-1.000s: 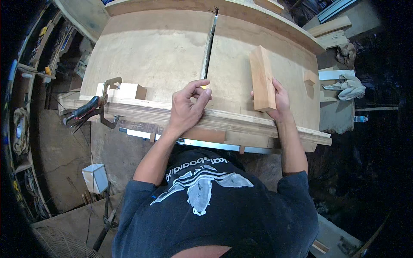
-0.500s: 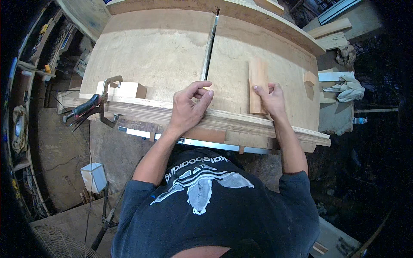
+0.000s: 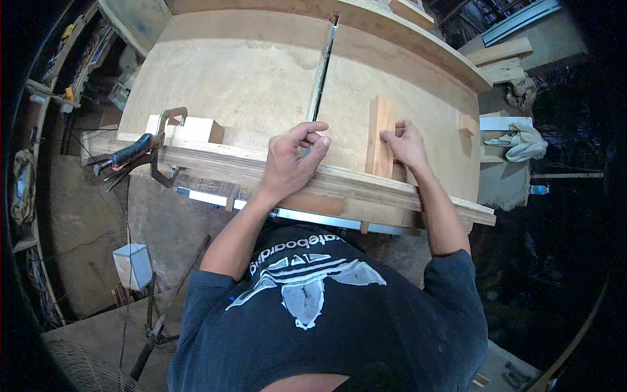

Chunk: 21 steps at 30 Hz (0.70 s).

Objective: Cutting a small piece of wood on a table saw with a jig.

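A pale wooden block (image 3: 379, 140) stands lengthwise, pointing away from me, on the plywood sled base (image 3: 261, 72), right of the slot. My right hand (image 3: 406, 145) grips its right side, with the thumb on its top edge; the other fingers are partly hidden behind it. My left hand (image 3: 294, 160) rests at the near laminated wood fence (image 3: 366, 183) by the slot's near end. Its fingers are loosely curled, thumb and forefinger are apart, and nothing shows between them. The dark slot with a metallic strip (image 3: 321, 72) runs away from me beyond that hand.
At left, a clamp with a dark handle (image 3: 160, 147) grips the near fence beside a pale wood block (image 3: 199, 130). A small wood piece (image 3: 466, 125) sits at the base's right edge. The far fence (image 3: 418, 39) closes off the back. A metal rail (image 3: 307, 217) runs below the near fence.
My right hand has turned the wooden block, so a narrower top and a side face show now, and shifted it slightly left. My left hand has hardly moved.
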Motion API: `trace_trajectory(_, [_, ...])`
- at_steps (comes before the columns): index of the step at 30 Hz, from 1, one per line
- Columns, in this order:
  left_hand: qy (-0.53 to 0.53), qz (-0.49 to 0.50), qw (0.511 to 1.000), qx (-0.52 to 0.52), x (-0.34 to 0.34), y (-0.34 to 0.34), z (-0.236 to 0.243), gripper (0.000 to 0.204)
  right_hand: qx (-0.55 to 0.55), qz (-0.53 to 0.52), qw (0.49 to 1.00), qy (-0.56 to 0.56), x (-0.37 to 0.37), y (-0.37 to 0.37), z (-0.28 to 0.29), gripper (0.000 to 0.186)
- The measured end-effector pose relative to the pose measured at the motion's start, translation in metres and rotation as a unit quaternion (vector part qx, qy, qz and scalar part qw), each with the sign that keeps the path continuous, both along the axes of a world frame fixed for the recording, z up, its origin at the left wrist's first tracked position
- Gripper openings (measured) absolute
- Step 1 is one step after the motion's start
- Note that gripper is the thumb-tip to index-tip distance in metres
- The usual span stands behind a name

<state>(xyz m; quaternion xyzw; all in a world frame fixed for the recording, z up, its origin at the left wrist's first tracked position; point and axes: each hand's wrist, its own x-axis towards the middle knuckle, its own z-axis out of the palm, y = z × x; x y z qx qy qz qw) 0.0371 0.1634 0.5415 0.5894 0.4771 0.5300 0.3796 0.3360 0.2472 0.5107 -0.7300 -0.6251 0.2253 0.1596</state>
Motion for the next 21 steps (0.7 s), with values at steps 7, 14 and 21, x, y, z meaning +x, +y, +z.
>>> trace_trajectory(7, [0.006, 0.001, 1.000, -0.011, 0.002, 0.001, 0.002, 0.024, -0.122, -0.084, 0.982, 0.116, 0.003, 0.042, 0.009, 0.041])
trace_trajectory(14, [0.010, -0.002, 1.000, -0.011, 0.001, 0.002, 0.002, 0.024, -0.124, -0.082, 0.974, 0.170, 0.001, 0.067, 0.009, 0.057])
trace_trajectory(21, [0.011, 0.004, 0.999, -0.039, 0.000, 0.004, 0.003, 0.024, -0.165, -0.029, 0.968, 0.186, 0.010, 0.064, 0.009, 0.072])
